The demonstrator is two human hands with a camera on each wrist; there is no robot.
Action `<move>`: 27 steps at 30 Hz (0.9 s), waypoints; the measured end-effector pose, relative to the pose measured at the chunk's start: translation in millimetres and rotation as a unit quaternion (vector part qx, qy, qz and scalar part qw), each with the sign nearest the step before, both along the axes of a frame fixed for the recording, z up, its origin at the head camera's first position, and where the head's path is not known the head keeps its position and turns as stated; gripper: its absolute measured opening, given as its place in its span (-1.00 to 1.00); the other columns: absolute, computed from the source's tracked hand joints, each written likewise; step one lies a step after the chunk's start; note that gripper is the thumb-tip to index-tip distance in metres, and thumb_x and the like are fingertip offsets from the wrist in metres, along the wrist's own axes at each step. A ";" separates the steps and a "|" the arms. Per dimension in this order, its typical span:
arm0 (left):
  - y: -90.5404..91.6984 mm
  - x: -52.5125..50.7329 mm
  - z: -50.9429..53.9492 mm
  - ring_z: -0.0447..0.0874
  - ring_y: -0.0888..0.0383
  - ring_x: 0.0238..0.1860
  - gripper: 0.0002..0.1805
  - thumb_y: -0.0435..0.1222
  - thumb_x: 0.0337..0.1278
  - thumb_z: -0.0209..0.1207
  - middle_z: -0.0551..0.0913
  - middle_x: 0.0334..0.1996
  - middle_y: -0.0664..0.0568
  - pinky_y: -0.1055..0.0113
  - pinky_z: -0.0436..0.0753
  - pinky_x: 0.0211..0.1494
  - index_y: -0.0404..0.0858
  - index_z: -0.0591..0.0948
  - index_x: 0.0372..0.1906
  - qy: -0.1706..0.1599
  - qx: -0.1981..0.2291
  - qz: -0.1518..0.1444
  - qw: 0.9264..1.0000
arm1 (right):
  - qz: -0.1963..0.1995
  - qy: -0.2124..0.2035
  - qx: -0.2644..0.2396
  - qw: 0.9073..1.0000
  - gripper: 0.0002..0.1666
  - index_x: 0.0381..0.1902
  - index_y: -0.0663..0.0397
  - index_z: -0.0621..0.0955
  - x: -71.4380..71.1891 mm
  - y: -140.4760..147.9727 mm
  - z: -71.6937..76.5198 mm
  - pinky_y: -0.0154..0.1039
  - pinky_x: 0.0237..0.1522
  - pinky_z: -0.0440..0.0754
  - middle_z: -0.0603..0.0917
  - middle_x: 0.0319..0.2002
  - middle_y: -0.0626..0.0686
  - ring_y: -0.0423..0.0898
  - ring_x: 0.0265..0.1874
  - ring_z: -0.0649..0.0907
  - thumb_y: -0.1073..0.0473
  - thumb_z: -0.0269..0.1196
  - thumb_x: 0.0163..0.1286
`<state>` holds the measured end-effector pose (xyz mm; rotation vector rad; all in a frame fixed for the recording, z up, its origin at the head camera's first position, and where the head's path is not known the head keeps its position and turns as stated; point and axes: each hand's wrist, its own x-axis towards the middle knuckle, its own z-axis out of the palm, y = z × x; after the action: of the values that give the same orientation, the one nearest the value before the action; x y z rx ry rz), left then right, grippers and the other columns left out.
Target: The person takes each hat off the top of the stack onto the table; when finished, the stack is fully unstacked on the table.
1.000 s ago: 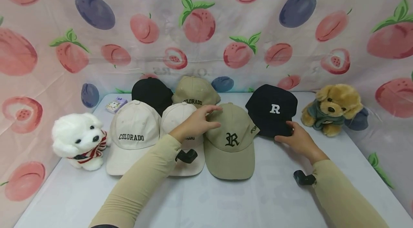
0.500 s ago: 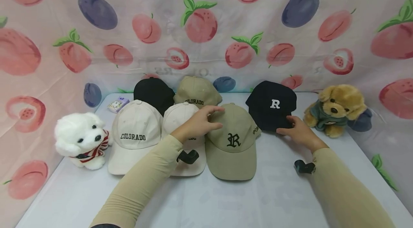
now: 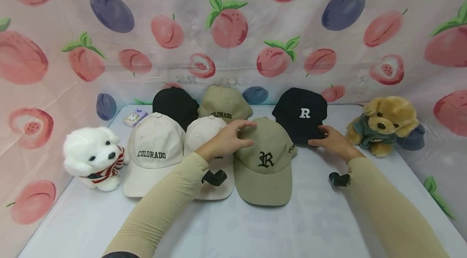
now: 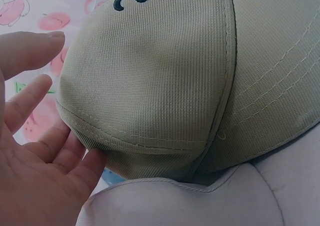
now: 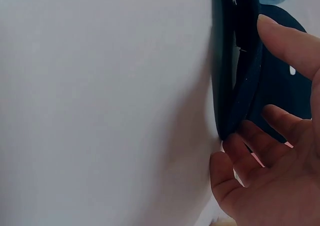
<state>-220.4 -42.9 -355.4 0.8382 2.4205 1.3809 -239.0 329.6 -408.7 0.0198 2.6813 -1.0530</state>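
Observation:
My left hand (image 3: pixel 228 140) rests by the left side of an olive baseball cap (image 3: pixel 268 185) with a gothic R. In the left wrist view its fingers (image 4: pixel 65 146) touch the cap's lower edge, while the thumb stands apart. My right hand (image 3: pixel 333 142) holds a dark navy cap (image 3: pixel 300 106) with a white R by its brim. Thumb and fingers lie on either side of the brim (image 5: pixel 250 71) in the right wrist view. Partly behind my left hand is a white cap (image 3: pixel 202 130).
A cream COLORADO cap (image 3: pixel 155 140) stands at left, with a black cap (image 3: pixel 175 106) and a tan COLORADO cap (image 3: pixel 222 102) behind. A white plush dog (image 3: pixel 91 152), a small purple box (image 3: pixel 135 117) and a brown plush dog (image 3: pixel 379 124) are on the white table (image 3: pixel 310 225).
My right hand has moved the navy cap back and to the left, closer to the olive cap, and its tilt has lessened. My left hand has stayed by the olive cap.

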 end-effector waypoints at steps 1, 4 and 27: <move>0.1 0.0 -0.1 0.23 -0.08 0.45 -0.40 -0.33 0.27 0.30 0.38 0.38 -0.11 0.13 0.27 0.44 -0.29 0.44 0.39 0.001 0.000 0.000 1.000 | 0.002 0.000 -0.001 1.000 0.16 0.50 0.50 0.00 -2.3 -1.6 -0.6 0.27 0.35 0.19 0.11 0.42 0.56 0.43 0.40 0.17 -0.13 0.33 0.35; 0.8 -0.2 -0.3 0.23 -0.08 0.45 -0.40 -0.33 0.27 0.31 0.38 0.38 -0.12 0.14 0.27 0.44 -0.30 0.44 0.38 0.004 -0.001 -0.002 1.000 | 0.006 0.001 -0.010 1.000 0.17 0.50 0.51 -0.01 -7.6 -7.2 -1.7 0.26 0.36 0.18 0.10 0.43 0.55 0.43 0.40 0.17 -0.10 0.35 0.34; 1.4 1.8 -0.1 0.28 -0.06 0.42 -0.40 -0.34 0.25 0.32 0.39 0.36 -0.14 0.14 0.30 0.42 -0.31 0.46 0.37 0.009 -0.008 0.009 1.000 | 0.035 0.030 -0.049 0.998 -0.01 0.47 0.50 0.12 -36.7 -39.7 -10.4 0.20 0.35 0.25 0.17 0.44 0.46 0.38 0.38 0.25 0.05 0.34 0.36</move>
<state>-218.5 -41.5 -355.6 0.8313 2.4548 1.3653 -275.7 290.0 -419.2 -0.1249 2.6596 -1.1786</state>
